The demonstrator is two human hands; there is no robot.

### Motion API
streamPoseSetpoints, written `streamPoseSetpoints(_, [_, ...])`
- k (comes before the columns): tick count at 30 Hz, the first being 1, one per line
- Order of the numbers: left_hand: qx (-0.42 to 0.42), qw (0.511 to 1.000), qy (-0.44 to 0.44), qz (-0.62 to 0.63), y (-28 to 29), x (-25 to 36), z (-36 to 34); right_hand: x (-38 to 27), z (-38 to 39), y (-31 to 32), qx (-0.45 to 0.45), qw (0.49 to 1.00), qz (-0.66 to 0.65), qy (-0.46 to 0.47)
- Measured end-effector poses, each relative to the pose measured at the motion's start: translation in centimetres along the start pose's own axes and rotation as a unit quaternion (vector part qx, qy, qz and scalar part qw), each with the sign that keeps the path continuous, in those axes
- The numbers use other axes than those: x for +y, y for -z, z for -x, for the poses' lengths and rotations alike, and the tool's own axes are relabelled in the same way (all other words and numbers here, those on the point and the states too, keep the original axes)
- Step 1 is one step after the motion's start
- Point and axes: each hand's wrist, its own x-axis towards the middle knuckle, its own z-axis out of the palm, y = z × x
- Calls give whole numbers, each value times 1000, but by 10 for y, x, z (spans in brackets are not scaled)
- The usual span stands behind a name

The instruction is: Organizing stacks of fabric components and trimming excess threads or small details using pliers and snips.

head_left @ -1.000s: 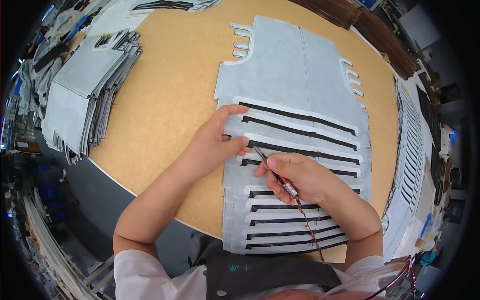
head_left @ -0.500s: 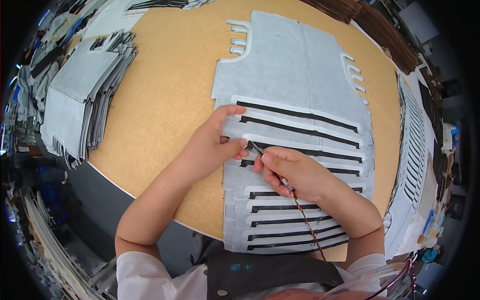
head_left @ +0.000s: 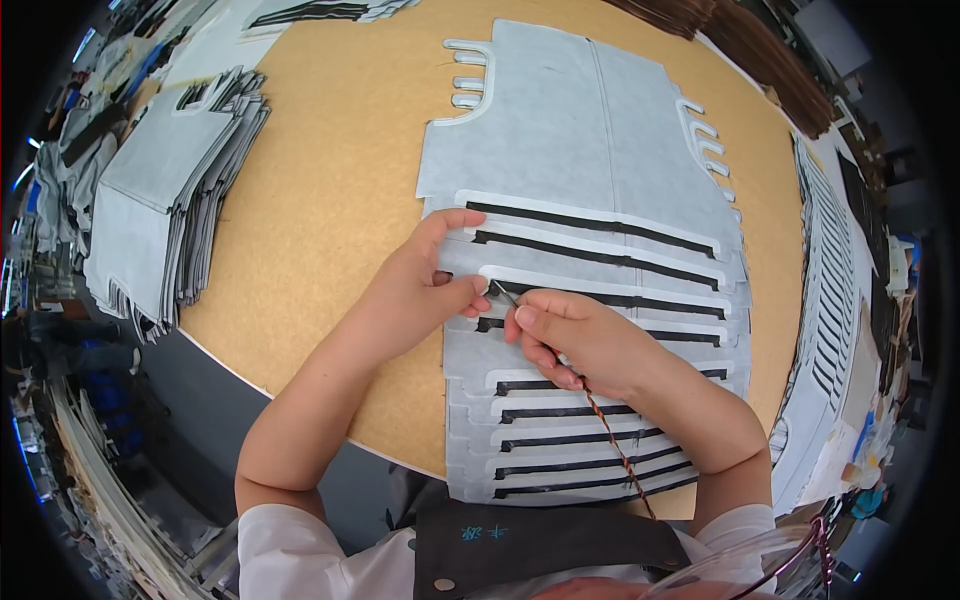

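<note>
A stack of pale grey, fabric-like panels (head_left: pixel 545 130) lies in front of me, crossed by several black strips with white borders. My left hand (head_left: pixel 425 275) is at the panels' left side. Its index finger reaches to the end of the top strip, while the thumb presses beside the third strip's end with the other fingers curled below, gripping the panel there. Close to that thumb, my right hand (head_left: pixel 570 335) is closed on a thin pointed metal tool (head_left: pixel 504 294), its tip at the strip's end. The rest of the tool is mostly hidden in the fingers. A twisted orange-and-dark cord (head_left: pixel 612 440) trails from it toward me.
The brown tabletop (head_left: pixel 330 150) has a curved-looking near edge. A thick pile of grey panels (head_left: pixel 150 190) stands at its left. Striped panels (head_left: pixel 825 300) lie along the right, and a brown bundle (head_left: pixel 765 65) at the far right.
The panels and both hands sit slightly further left in the picture. The tool tip stays at the same strip end, and both grips look unchanged.
</note>
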Motion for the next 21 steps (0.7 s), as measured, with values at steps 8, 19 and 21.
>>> streamPoseSetpoints(8, [-2,1000,0,5,1,0,0,2,-2,0,4,1000,0,2])
streamPoseSetpoints(19, [190,981,-42,-16,27,8,15,-61,57,2,28,978,-98,179])
streamPoseSetpoints(21, [157,986,-38,34,18,6,13,-79,64,-1,17,944,-99,314])
